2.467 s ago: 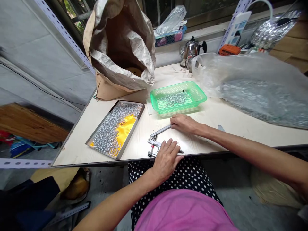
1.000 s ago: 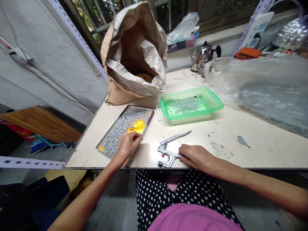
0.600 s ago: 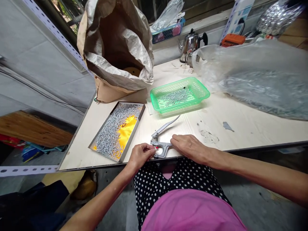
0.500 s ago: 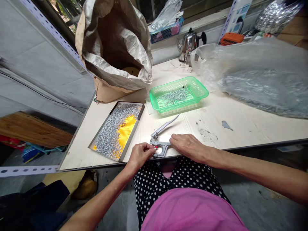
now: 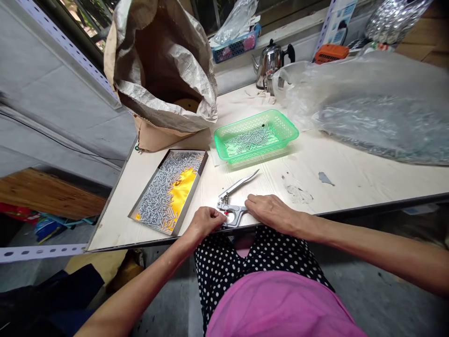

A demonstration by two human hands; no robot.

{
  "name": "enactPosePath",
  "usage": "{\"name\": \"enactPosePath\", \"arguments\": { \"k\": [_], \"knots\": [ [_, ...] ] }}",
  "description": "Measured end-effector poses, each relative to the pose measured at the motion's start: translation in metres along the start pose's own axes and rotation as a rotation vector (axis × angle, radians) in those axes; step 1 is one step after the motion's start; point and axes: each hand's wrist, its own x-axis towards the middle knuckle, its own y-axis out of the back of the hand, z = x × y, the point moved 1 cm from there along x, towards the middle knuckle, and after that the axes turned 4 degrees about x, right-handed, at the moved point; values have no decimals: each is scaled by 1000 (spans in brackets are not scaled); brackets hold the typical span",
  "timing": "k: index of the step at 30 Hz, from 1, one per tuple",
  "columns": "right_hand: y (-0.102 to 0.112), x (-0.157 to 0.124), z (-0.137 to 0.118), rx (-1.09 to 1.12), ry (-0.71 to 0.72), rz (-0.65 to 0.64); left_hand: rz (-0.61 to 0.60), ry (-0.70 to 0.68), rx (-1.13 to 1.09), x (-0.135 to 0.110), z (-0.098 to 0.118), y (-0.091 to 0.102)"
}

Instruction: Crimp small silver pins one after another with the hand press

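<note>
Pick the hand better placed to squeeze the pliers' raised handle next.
Right, likely: the right hand holds the lower handle, near the free end of the raised handle, while the left hand is pinched beside the red tip at the other end.

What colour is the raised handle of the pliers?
Silver-grey; the raised handle shows best in the head view.

The head-worn camera is looking forward and down, from quite near, at the tabletop [image 5: 358, 178], left hand [image 5: 206, 220] and right hand [image 5: 268, 210].
</note>
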Motion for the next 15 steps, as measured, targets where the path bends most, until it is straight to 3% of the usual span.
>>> {"name": "enactPosePath", "arguments": {
  "k": [4, 8, 12, 15],
  "knots": [
    [4, 1, -2, 13, -12, -19, -4, 2, 35, 2, 0, 0],
    [21, 4, 1, 9, -18, -96, -8, 26, 16, 2, 0, -1],
    [35, 14, 25, -75, -26, 25, -23, 46, -15, 2, 1, -1],
    [36, 23, 44, -105, -13, 12, -19, 64, -40, 1, 2, -2]
  ]
}}
